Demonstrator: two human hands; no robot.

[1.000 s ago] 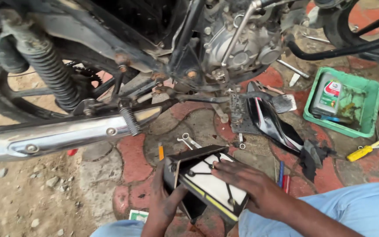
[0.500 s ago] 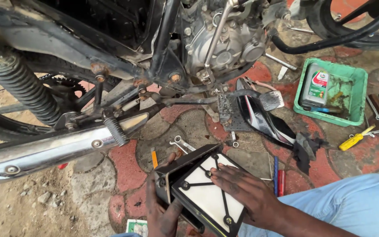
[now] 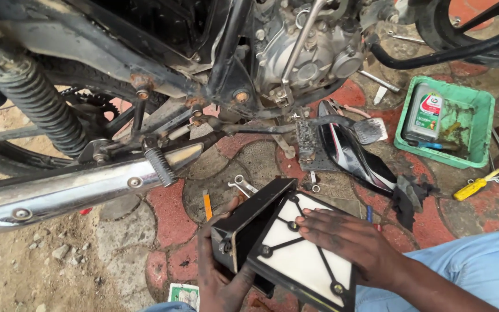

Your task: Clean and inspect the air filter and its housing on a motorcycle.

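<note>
A black plastic air filter box (image 3: 244, 222) with a white filter panel (image 3: 295, 254) under a black grid sits tilted low in the view. My left hand (image 3: 218, 277) grips the box's lower left corner from beneath. My right hand (image 3: 347, 240) lies flat on the white panel, fingers spread and pointing left. Both hands are smeared with grease. Just beyond the box stands a motorcycle, with its engine (image 3: 307, 52) and chrome exhaust pipe (image 3: 82, 188) close by.
A green tray (image 3: 475, 124) holding an oil bottle (image 3: 424, 112) sits at the right. A yellow-handled screwdriver (image 3: 475, 188), a spanner (image 3: 242, 185), a black side panel (image 3: 353, 153), a rear shock spring (image 3: 38, 101) and loose tools lie on the red and grey paving.
The view has shifted closer and slightly right. The filter box has turned so its white panel faces up more, and my right hand has slid flat onto it.
</note>
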